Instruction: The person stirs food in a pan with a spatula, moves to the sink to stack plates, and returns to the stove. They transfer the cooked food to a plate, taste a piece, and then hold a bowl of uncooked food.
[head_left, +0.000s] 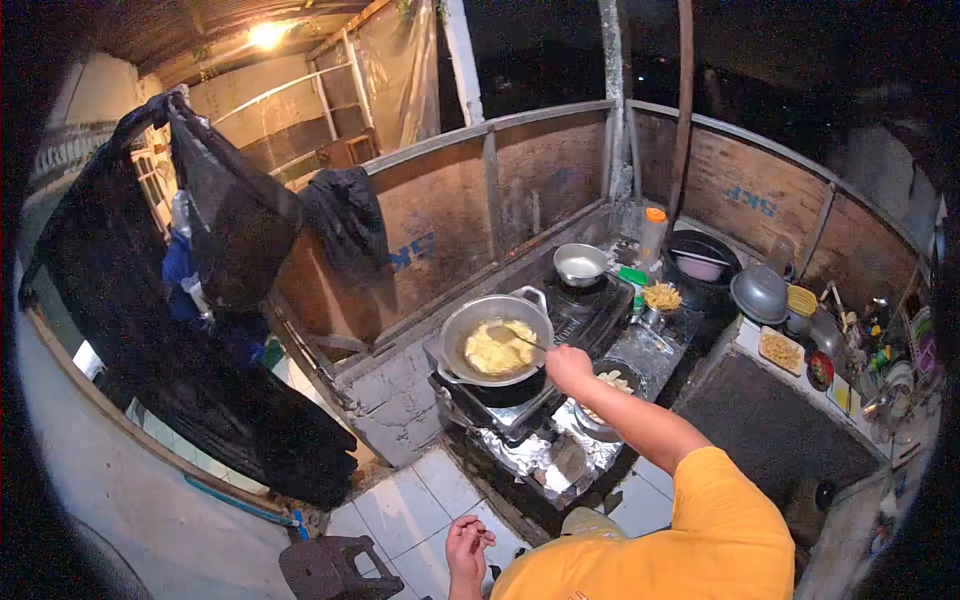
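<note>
Closed around a slim-handled grey metal ladle [502, 334]: your right hand [568, 370]; ladle head among pale-yellow food [490, 356] inside the round, silver, two-handled pan [453, 340]; left hand [467, 552] empty, loosely curled; stir gently, avoiding splashes

Person in a yellow-orange short-sleeved shirt [640, 565]; 2 bare hands, the right hand [570, 370] and the left hand [467, 550].
Right sleeve [722, 492] loose and rounded at the shoulder, hem ending about at the elbow, forearm bare below it. Cloth matte, lightly creased. 1 small reddish print [578, 596] on the shirt, cut by the lower frame edge, unreadable. Khaki-toned legwear [592, 522] shows past the shirt; cut unclear.
</note>
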